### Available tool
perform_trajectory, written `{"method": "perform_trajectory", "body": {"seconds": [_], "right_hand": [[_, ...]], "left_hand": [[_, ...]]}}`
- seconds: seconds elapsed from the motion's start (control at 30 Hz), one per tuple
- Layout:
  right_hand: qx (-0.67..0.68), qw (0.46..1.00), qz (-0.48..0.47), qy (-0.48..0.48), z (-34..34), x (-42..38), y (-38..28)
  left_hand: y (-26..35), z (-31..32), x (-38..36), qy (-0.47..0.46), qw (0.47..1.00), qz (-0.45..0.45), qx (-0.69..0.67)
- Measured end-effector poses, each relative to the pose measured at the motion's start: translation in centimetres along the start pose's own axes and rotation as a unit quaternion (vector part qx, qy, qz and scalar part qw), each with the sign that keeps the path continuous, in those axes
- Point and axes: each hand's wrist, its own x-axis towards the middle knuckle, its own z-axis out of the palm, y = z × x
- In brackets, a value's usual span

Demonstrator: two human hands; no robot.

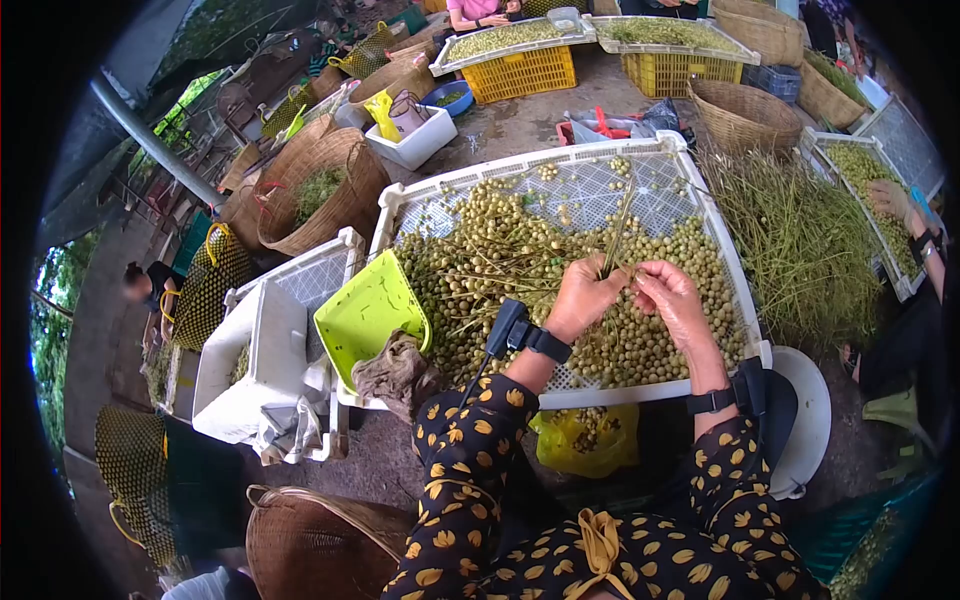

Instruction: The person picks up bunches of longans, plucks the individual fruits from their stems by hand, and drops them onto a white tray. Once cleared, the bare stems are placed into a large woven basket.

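A white mesh tray (735, 300) in front of me holds a heap of small round yellow-green fruits (490, 225) mixed with thin stems. Over its right half, my left hand (590, 295) is closed around a few thin stalks (622, 215) that point up and away. Close beside it, my right hand (668, 300) has thumb and fingers pinched together; what lies between them is hidden. Loose fruits cover the tray below both hands. At the tray's left edge a lime-green plastic bin (370, 305) leans, with a brown, gnarled lump (397, 375) against it.
Cut stems (790, 240) are piled to the right. White foam boxes (275, 340) stand left, near a wicker basket (345, 215). Below the tray hangs a yellow bag (590, 440) with fruits. Another person's hand (890, 200) is over a tray at right; more people sit behind.
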Motion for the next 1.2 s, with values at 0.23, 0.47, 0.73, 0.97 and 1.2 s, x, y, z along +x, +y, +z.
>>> {"method": "perform_trajectory", "body": {"seconds": [0.23,0.47,0.73,0.97,1.2], "right_hand": [[-0.183,0.968,-0.168,0.030,0.3,0.2,1.3],[-0.297,0.935,-0.189,0.038,1.3,-0.5,0.1],[-0.146,0.975,-0.154,0.068,0.7,0.3,0.9],[-0.216,0.970,-0.013,-0.113,0.2,-0.3,0.0],[-0.122,0.972,0.020,-0.200,2.3,-0.2,2.5]], "left_hand": [[-0.9,-0.3,0.2,-0.008,0.995,0.005,0.102],[-1.2,-0.2,0.4,0.000,0.996,0.021,0.089],[-0.9,-0.7,0.7,0.084,0.990,-0.028,-0.108],[2.2,-2.7,0.5,0.082,0.977,-0.040,-0.193],[1.8,-2.3,0.4,0.116,0.973,-0.011,-0.197]]}}
